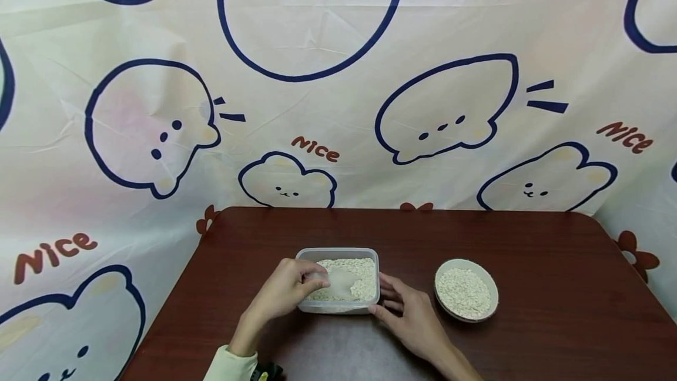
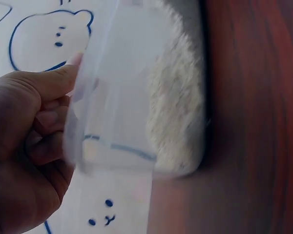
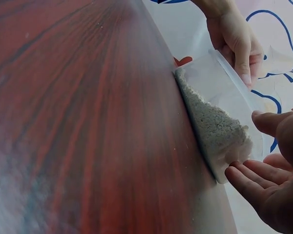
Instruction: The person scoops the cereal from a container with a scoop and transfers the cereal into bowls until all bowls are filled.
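Note:
A clear plastic container (image 1: 338, 305) of pale oat flakes (image 1: 364, 269) sits on the table. My left hand (image 1: 291, 284) reaches over its left side and pinches a translucent white piece (image 1: 341, 282), which lies over the flakes. That piece looks thin and rounded, perhaps a scoop or scraper; I cannot tell which. In the left wrist view the hand (image 2: 34, 126) shows beyond the container's wall. My right hand (image 1: 415, 322) holds the container's right end, thumb by the near corner. The right wrist view shows its fingers (image 3: 249, 180) against the wall, with flakes (image 3: 210, 122) heaped inside.
A round bowl (image 1: 493, 310) filled with similar pale flakes stands to the right of my right hand. The dark red-brown table (image 1: 254, 234) backs onto a cloth (image 1: 349, 110) printed with cartoon outlines.

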`<state>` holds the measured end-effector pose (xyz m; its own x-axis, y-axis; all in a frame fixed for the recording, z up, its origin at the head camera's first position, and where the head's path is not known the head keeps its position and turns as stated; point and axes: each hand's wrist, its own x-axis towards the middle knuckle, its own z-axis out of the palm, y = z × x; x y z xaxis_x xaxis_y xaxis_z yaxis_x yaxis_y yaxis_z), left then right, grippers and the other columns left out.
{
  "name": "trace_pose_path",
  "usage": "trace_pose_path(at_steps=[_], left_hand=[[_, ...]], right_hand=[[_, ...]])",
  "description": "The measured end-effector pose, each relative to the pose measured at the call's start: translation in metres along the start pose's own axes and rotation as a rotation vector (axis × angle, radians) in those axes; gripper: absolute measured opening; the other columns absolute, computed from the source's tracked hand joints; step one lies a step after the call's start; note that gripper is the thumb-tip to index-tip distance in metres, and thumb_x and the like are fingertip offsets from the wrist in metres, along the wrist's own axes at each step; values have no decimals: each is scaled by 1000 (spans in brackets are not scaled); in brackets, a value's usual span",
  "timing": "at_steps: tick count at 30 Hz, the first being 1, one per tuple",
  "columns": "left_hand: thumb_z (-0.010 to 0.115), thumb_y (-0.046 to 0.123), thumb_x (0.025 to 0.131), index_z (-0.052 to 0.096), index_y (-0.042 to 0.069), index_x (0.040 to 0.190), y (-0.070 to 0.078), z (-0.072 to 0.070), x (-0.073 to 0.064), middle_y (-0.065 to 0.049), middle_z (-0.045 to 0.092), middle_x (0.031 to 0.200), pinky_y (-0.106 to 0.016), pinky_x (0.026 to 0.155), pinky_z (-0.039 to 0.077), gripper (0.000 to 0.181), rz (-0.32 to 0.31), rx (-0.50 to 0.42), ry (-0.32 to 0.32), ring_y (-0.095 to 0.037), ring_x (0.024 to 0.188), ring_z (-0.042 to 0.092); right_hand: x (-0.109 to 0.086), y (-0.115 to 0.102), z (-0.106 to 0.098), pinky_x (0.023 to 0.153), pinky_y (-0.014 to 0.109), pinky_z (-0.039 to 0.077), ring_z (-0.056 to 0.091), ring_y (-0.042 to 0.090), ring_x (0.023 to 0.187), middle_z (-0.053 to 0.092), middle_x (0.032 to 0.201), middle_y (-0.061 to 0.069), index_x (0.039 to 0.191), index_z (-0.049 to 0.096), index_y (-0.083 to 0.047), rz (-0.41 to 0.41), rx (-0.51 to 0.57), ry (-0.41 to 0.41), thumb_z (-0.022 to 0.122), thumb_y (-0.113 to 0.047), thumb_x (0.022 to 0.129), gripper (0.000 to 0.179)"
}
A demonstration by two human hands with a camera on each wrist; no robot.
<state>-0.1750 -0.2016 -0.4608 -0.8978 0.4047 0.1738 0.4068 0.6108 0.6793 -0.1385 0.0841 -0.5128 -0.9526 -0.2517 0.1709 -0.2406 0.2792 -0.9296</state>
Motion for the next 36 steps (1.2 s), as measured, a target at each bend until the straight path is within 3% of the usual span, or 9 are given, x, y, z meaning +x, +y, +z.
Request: trace_pose_path(at_steps=[4, 11, 19, 26, 36], left_hand=[[82, 23, 96, 82, 15, 94, 1, 9, 2, 12, 57, 72, -19, 54, 40, 8, 40, -17, -1, 5, 59, 41], [83, 21, 95, 82, 14, 94, 1, 14, 1, 11, 57, 72, -19, 51, 38, 7, 35, -40, 23, 6, 57, 40], [83, 18, 94, 82, 11, 96, 0, 12, -1, 8, 64, 75, -19, 55, 42, 8, 28, -73, 54, 4, 61, 45], [83, 15, 94, 83, 9, 98, 1, 8, -5, 10, 59, 71, -20, 55, 41, 8, -21, -105, 96, 2, 60, 44], [84, 16, 93, 83, 11, 97, -2, 2, -8, 13, 52, 69, -20, 53, 39, 6, -22, -139, 170, 2, 59, 43]], right_hand=[[0, 0, 0, 94, 33, 62, 74, 31, 121, 74, 133, 16, 146, 63, -6, 3, -11, 2, 87, -23, 93, 62], [-1, -1, -1, 94, 33, 63, 74, 31, 121, 74, 133, 17, 145, 63, -6, 11, -13, 9, 87, -23, 92, 61], [-1, 0, -1, 94, 32, 62, 74, 31, 121, 73, 135, 17, 145, 63, -6, -1, -2, 1, 87, -24, 93, 60], [-1, 0, -1, 95, 33, 62, 73, 32, 123, 72, 136, 17, 146, 63, -7, 1, 7, -13, 87, -25, 93, 61], [-1, 0, -3, 96, 32, 62, 73, 31, 123, 73, 136, 14, 147, 63, -9, 35, -13, -12, 87, -23, 92, 62]])
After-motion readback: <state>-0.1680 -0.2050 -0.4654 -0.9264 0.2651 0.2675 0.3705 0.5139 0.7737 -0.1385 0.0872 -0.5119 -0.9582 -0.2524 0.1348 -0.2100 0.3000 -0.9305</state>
